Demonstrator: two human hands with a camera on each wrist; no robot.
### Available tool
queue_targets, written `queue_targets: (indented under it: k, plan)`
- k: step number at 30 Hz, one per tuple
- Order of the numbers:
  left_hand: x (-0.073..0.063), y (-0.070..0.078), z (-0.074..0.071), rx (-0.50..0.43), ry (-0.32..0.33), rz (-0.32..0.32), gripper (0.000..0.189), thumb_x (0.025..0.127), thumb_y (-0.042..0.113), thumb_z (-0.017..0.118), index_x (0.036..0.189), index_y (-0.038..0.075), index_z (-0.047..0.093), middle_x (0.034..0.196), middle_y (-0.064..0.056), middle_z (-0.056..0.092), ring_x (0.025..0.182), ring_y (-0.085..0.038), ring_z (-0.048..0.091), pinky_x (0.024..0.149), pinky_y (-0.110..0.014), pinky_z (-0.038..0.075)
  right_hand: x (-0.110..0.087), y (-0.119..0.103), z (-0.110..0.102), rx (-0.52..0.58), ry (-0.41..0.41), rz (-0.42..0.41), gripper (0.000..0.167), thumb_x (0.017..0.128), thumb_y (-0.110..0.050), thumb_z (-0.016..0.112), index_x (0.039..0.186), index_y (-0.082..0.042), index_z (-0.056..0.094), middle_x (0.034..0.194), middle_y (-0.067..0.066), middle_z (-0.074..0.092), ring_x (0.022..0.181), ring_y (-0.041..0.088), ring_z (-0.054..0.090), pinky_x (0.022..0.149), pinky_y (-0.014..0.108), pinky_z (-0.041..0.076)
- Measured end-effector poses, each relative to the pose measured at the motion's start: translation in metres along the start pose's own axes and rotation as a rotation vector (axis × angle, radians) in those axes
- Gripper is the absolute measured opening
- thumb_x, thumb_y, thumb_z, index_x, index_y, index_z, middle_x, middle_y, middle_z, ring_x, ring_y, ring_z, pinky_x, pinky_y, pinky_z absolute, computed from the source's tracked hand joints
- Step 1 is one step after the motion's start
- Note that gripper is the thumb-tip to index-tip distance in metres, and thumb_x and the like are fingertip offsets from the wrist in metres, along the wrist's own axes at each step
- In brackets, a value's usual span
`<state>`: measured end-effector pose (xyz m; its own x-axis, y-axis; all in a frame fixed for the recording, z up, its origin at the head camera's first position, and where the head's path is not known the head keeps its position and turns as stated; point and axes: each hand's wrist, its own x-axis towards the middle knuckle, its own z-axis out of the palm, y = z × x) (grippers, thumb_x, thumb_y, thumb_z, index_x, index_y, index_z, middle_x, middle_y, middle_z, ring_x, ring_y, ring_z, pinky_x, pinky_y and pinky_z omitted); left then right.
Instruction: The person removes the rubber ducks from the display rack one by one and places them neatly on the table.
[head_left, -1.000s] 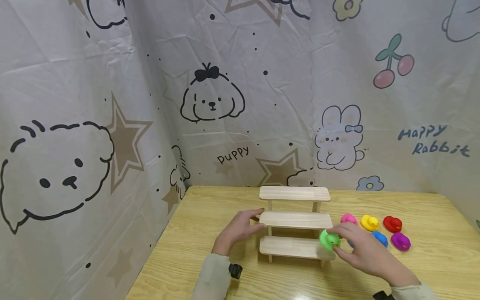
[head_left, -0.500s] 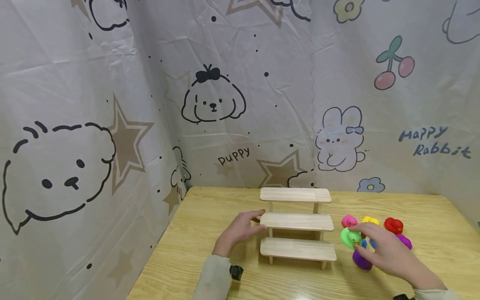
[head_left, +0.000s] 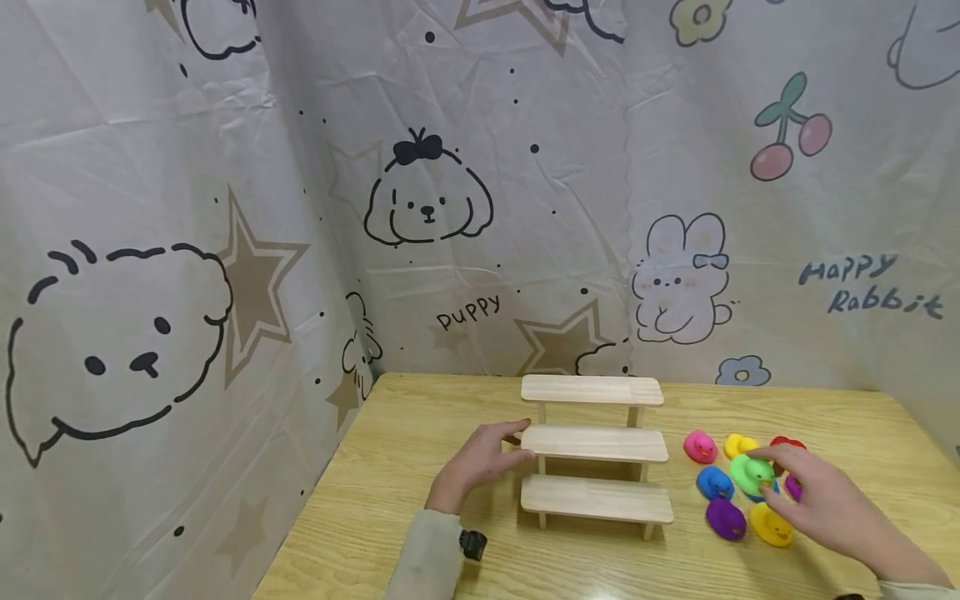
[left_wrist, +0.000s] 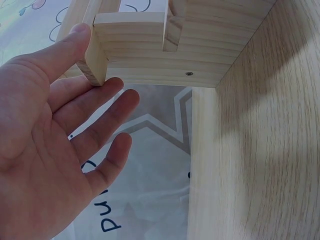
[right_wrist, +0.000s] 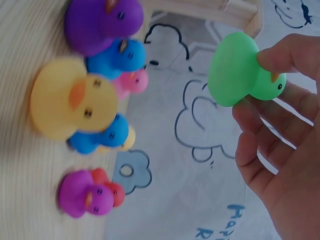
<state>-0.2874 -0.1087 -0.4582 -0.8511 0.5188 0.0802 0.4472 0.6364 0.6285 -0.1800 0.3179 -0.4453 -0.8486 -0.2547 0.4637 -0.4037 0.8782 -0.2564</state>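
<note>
My right hand [head_left: 832, 500] pinches a green rubber duck [head_left: 752, 475] between thumb and fingers, held above the other ducks. In the right wrist view the green duck [right_wrist: 234, 70] is tipped on its side, clear of the table. On the left, my left hand [head_left: 480, 462] holds the left end of the middle step of a three-tier wooden shelf [head_left: 592, 444]. The left wrist view shows the thumb and index finger on either side of that board's end [left_wrist: 95, 60], with the other fingers spread below. All three steps are bare.
Right of the shelf several rubber ducks sit on the wooden table [head_left: 420, 400]: pink [head_left: 701, 447], blue [head_left: 716, 482], purple [head_left: 726, 518], yellow [head_left: 771, 525] and others partly behind my right hand. Magenta [right_wrist: 85, 195] and red ducks stand together. A printed curtain [head_left: 480, 167] encloses the table.
My right hand has carried the green duck from over the bottom step's right end rightward, above the duck group. The left hand stays at the shelf.
</note>
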Motion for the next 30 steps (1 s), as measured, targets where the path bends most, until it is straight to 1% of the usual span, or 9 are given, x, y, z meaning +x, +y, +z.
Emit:
queue_targets:
  k: [3,5,6,9,12,15,22,27,30]
  plan:
    - [0.0,0.0,0.001,-0.008,-0.001,0.001,0.056,0.092,0.035,0.062,0.139,0.008,0.048,0.134,-0.004,0.054,0.115,-0.019,0.054,0.095,-0.037,0.045,-0.003,0.008,-0.003,-0.018,-0.012,0.012,0.045,0.065,-0.004,0.081,0.106,-0.007,0.064,0.1,0.006,0.064,0.082,0.018,0.057,0.064,0.034,0.052]
    - [0.0,-0.001,0.001,-0.01,-0.002,0.002,0.056,0.092,0.035,0.062,0.139,0.009,0.048,0.135,-0.003,0.054,0.115,-0.019,0.054,0.094,-0.037,0.046,-0.004,0.012,-0.005,-0.012,-0.049,0.053,0.044,0.066,-0.003,0.08,0.106,-0.005,0.063,0.101,0.012,0.064,0.086,0.027,0.058,0.069,0.043,0.053]
    - [0.0,-0.001,0.002,-0.01,-0.001,0.001,0.056,0.092,0.035,0.062,0.139,0.009,0.047,0.135,-0.003,0.053,0.115,-0.019,0.054,0.094,-0.037,0.046,-0.005,0.014,-0.006,-0.007,-0.066,0.071,0.043,0.067,-0.003,0.079,0.106,-0.003,0.063,0.101,0.014,0.063,0.086,0.029,0.058,0.069,0.046,0.052]
    - [0.0,-0.001,0.002,-0.008,0.001,0.001,0.056,0.092,0.035,0.062,0.14,0.01,0.048,0.134,-0.003,0.054,0.114,-0.019,0.054,0.094,-0.037,0.046,-0.008,0.021,-0.008,-0.007,-0.101,0.108,0.04,0.069,-0.002,0.077,0.106,0.0,0.063,0.101,0.015,0.063,0.081,0.026,0.056,0.065,0.041,0.052]
    - [0.0,-0.001,0.002,-0.01,0.002,0.001,0.055,0.092,0.035,0.062,0.14,0.011,0.048,0.134,-0.003,0.054,0.114,-0.019,0.055,0.094,-0.037,0.046,-0.012,0.027,-0.01,-0.024,-0.144,0.138,0.037,0.071,-0.004,0.075,0.106,0.0,0.062,0.096,0.009,0.062,0.074,0.017,0.05,0.057,0.028,0.045]
    - [-0.001,0.0,0.001,-0.012,0.002,-0.001,0.055,0.092,0.035,0.062,0.14,0.011,0.047,0.134,-0.004,0.054,0.114,-0.02,0.054,0.094,-0.037,0.046,-0.015,0.034,-0.011,-0.03,-0.177,0.167,0.036,0.073,-0.006,0.075,0.107,0.0,0.062,0.092,0.004,0.061,0.073,0.014,0.048,0.055,0.024,0.041]
    - [-0.001,0.002,-0.001,-0.008,-0.004,0.001,0.055,0.093,0.035,0.061,0.14,0.01,0.047,0.133,-0.005,0.055,0.113,-0.02,0.055,0.094,-0.038,0.046,-0.022,0.05,-0.01,-0.014,-0.252,0.232,0.036,0.072,-0.004,0.075,0.105,0.004,0.062,0.097,0.014,0.063,0.08,0.026,0.056,0.064,0.044,0.051]
    - [-0.001,0.002,0.0,-0.017,-0.006,-0.008,0.055,0.092,0.036,0.061,0.14,0.012,0.047,0.133,-0.004,0.054,0.114,-0.02,0.055,0.094,-0.037,0.046,-0.029,0.059,-0.008,-0.024,-0.275,0.241,0.038,0.069,-0.003,0.077,0.104,0.004,0.062,0.097,0.017,0.064,0.077,0.025,0.057,0.064,0.046,0.052]
    - [-0.001,0.002,0.0,-0.025,-0.008,-0.012,0.055,0.093,0.036,0.061,0.14,0.012,0.047,0.134,-0.004,0.054,0.114,-0.02,0.054,0.094,-0.037,0.046,-0.033,0.063,-0.007,-0.019,-0.296,0.255,0.037,0.07,-0.005,0.078,0.103,0.002,0.063,0.097,0.015,0.064,0.077,0.025,0.057,0.062,0.044,0.051]
